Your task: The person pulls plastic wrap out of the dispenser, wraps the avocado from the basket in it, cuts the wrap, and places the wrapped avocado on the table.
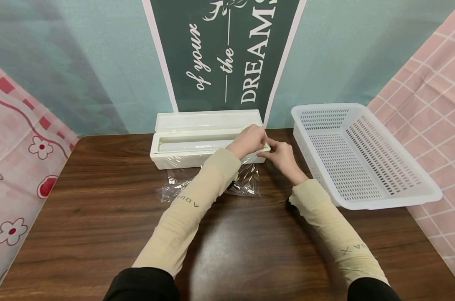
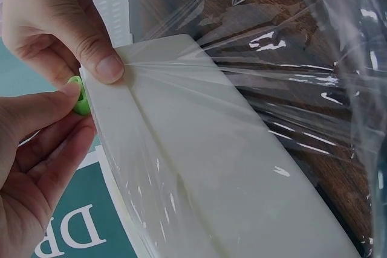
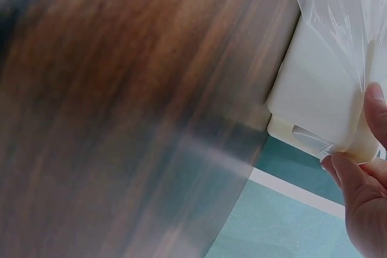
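Observation:
A white cling film box (image 1: 208, 159) stands at the back of the table with its lid (image 1: 208, 121) raised and a film roll (image 1: 193, 145) inside. Clear film (image 2: 302, 89) drapes over the front edge onto the table. My left hand (image 1: 251, 140), reaching over the right end, pinches a small green slider (image 2: 81, 104) between thumb and fingers (image 2: 36, 110). With its thumb pressing the film against the front corner, my right hand (image 1: 283, 156) grips the box's right end. Film lies taut and creased from that thumb in the left wrist view.
To the right stands a white perforated plastic basket (image 1: 344, 167). Behind the box hangs a blue-green cloth (image 1: 110, 75) with a dark lettered panel (image 1: 227, 58). Patterned pink cloths (image 1: 20, 167) flank the brown wooden table (image 1: 80, 234).

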### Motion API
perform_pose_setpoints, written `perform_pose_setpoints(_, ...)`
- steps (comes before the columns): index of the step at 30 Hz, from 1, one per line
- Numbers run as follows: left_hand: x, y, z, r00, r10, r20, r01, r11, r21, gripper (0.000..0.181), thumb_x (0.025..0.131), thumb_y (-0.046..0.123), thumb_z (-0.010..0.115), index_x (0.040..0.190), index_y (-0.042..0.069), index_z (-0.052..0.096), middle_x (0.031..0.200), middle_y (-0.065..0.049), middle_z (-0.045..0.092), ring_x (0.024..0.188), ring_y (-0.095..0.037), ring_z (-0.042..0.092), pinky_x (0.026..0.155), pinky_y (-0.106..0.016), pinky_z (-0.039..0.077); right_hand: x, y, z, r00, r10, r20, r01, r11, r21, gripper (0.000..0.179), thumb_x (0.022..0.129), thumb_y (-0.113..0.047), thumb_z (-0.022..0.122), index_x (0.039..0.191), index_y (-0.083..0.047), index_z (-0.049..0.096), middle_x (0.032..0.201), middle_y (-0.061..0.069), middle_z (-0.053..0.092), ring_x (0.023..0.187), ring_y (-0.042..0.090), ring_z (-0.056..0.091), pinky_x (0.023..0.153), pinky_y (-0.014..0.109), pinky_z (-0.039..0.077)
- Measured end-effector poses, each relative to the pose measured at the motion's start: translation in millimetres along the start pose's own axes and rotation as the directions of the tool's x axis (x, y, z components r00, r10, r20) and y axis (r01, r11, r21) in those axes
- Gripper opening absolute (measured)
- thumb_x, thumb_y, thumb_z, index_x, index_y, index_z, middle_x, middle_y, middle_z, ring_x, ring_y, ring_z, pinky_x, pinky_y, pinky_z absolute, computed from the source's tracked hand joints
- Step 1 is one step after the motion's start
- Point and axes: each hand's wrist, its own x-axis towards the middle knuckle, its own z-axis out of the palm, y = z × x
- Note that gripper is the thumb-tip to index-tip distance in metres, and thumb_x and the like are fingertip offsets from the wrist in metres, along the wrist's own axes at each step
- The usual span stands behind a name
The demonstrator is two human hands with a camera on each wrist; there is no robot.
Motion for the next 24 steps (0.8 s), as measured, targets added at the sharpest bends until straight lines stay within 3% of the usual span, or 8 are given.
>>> perform_pose_setpoints(16, -4.6, -0.4, -2.7, 0.999, 0.024, -0.029, -0.023, 0.999, 0.029, 0.018, 0.078, 0.001, 0.058, 0.072, 0.01, 0.072, 0.08, 0.0, 0.068, 0.072, -0.015, 0.059, 0.066, -0.025, 0.048, 0.9, -0.1, -0.5, 1.0, 0.007, 0.009, -0.007, 1.0, -0.005, 0.053, 0.068, -0.017, 0.08, 0.116, -0.001, 0.062, 0.091, 0.016, 0.068, 0.063, 0.017, 0.054, 0.054, 0.024, 0.04)
perform_pose_setpoints(24, -5.1, 2.3, -2.8, 0.999, 0.0, -0.037, 0.002, 0.999, 0.036, 0.017, 0.078, 0.0, 0.057, 0.075, 0.009, 0.071, 0.082, -0.002, 0.067, 0.077, -0.017, 0.06, 0.069, -0.025, 0.049, 0.5, -2.0, -1.8, 1.0, 0.008, 0.007, -0.008, 1.0, -0.015, 0.052, 0.069, -0.018, 0.079, 0.115, -0.001, 0.062, 0.082, 0.016, 0.068, 0.059, 0.016, 0.05, 0.052, 0.025, 0.038)
